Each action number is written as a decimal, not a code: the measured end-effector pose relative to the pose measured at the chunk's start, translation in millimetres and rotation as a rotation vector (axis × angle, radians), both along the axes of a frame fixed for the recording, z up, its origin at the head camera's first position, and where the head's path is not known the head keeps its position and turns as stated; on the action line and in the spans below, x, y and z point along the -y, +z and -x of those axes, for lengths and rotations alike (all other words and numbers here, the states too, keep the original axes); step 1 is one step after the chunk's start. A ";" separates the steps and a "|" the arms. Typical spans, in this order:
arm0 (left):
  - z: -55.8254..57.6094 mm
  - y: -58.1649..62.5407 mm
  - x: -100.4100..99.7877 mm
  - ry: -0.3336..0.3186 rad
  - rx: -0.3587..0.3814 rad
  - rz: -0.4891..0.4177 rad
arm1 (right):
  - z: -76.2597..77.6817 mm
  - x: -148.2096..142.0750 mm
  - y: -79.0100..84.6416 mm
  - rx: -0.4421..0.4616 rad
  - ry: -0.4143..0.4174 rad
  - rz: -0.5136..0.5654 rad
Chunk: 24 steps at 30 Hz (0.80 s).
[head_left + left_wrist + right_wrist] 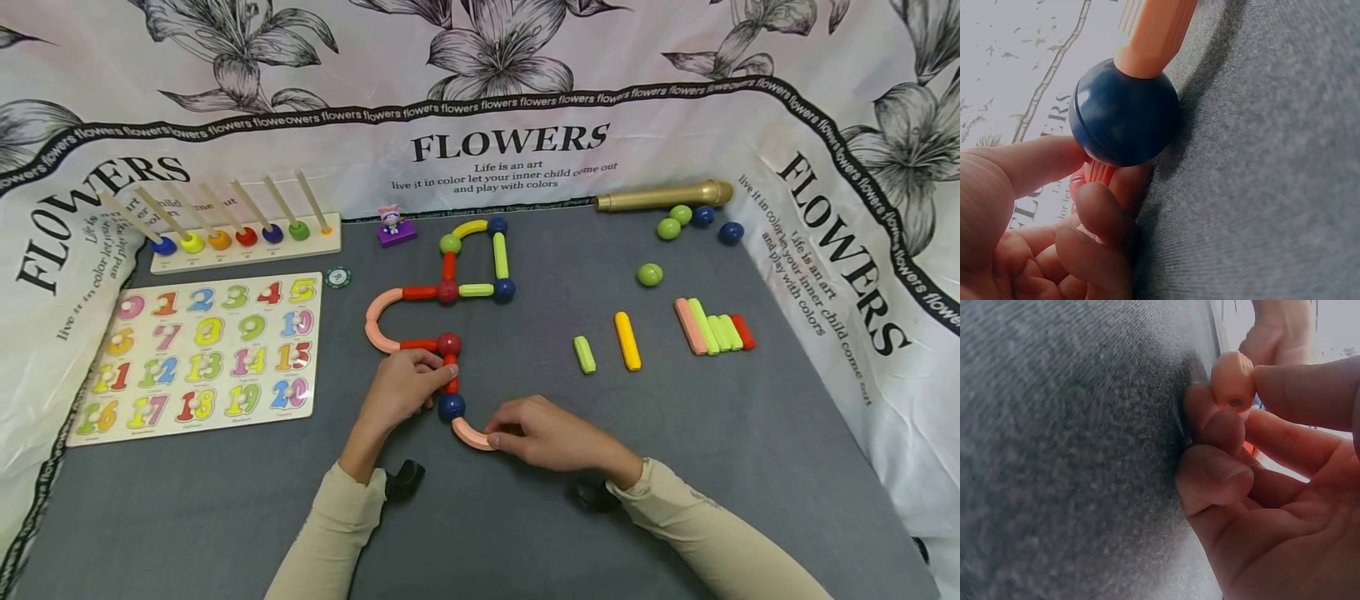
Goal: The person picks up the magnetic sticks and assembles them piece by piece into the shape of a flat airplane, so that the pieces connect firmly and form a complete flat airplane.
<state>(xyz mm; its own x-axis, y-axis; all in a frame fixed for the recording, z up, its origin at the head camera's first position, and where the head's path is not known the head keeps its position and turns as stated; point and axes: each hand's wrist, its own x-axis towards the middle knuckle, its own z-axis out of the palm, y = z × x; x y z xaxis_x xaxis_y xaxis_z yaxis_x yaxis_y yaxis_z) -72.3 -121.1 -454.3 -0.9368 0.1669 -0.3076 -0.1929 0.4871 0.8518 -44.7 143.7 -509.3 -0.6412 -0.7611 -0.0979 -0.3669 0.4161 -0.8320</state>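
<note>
A chain of magnetic rods and balls lies on the grey mat (525, 517). My left hand (408, 385) pinches the short red rod (451, 375) between a dark red ball (448, 343) and a dark blue ball (451, 407). In the left wrist view the blue ball (1124, 112) sits against my fingers (1094, 215), with a peach rod (1154, 34) joined to it. My right hand (536, 433) pinches the free end of that curved peach rod (471, 434). The right wrist view shows the rod's end (1232, 378) between thumb and fingertips (1213, 425).
Loose rods lie to the right: green (584, 353), yellow (627, 340), and a row of several (712, 327). Green and blue balls (649, 274) and a gold tube (663, 197) sit at the back right. A number puzzle board (206, 354) and peg rack (240, 233) stand left.
</note>
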 end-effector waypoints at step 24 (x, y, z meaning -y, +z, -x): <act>0.2 1.1 -1.8 -0.001 0.024 0.027 | -1.1 -10.3 69.1 -0.013 -0.106 -0.049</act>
<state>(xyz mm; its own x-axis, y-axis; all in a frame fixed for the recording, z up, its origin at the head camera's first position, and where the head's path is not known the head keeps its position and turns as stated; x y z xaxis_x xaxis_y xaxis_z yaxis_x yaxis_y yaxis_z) -72.5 -119.2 -453.1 -0.9290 0.1592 -0.3342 -0.2124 0.5100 0.8335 -43.6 154.0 -440.2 -0.7197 -0.6831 -0.1242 -0.3292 0.4932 -0.8053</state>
